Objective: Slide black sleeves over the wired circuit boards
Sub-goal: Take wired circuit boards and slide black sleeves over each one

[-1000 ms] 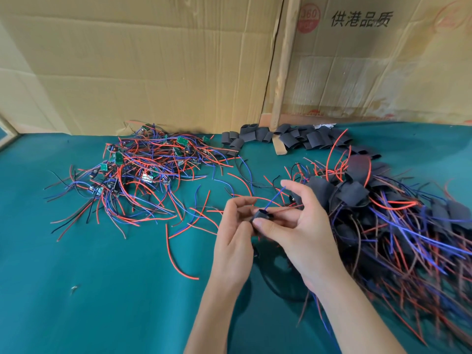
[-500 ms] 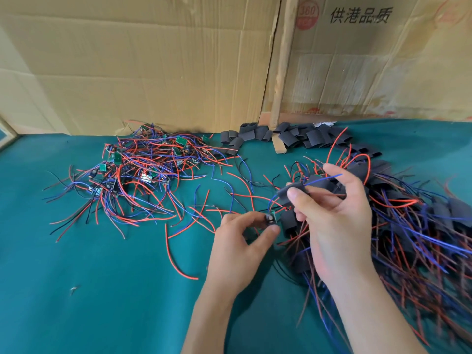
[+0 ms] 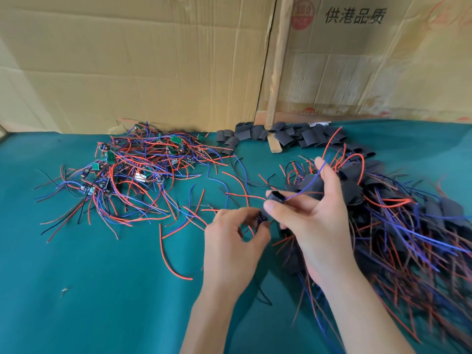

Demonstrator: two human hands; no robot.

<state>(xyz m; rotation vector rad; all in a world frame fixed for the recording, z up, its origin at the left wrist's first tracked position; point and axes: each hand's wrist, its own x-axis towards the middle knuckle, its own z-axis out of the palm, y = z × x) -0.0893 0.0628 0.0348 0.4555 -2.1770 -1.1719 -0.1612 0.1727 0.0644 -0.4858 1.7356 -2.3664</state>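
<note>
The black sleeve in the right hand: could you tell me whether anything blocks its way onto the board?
Nothing visible does. The right hand pinches the black sleeve just above the small board that the left hand pinches.

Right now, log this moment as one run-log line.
stage: sleeving a board | right hand: pinches black sleeve, blue wire through it | left hand: pinches small dark part, unclear | bare boards pile: left

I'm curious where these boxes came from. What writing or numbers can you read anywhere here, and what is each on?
"供港品质": black print on the right cardboard panel.
"360": in the red round stamp left of that print; the smaller characters under it are too blurred to read.
Faint red marks at that panel's top right: unreadable.
Green circuit boards in the wire pile: any markings are too small to read.
</note>
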